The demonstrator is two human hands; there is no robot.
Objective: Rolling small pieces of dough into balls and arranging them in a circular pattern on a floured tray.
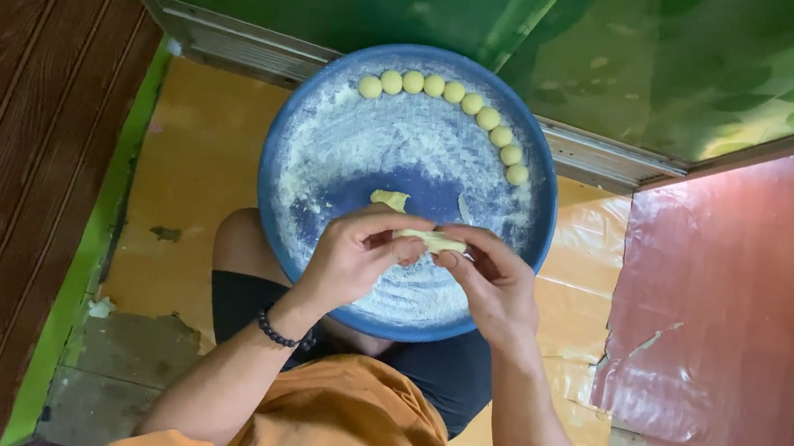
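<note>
We pinch a pale yellow strip of soft dough (432, 242) between both hands over the near half of the round blue flour-dusted tray (276, 164). Our left hand (354, 253) and right hand (495, 284) are each closed on one end of it. A small torn dough scrap (389, 199) lies mid-tray; a row of small yellow dough balls (454, 92) curves along the far right rim.

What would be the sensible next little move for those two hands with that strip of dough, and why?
Probably pinch a small bit off the dough strip and roll it into a ball. Both the left hand and right hand hold the strip over the floured blue tray, where a curved row of dough balls already lines the far rim, and a scrap of dough lies nearby.
</note>
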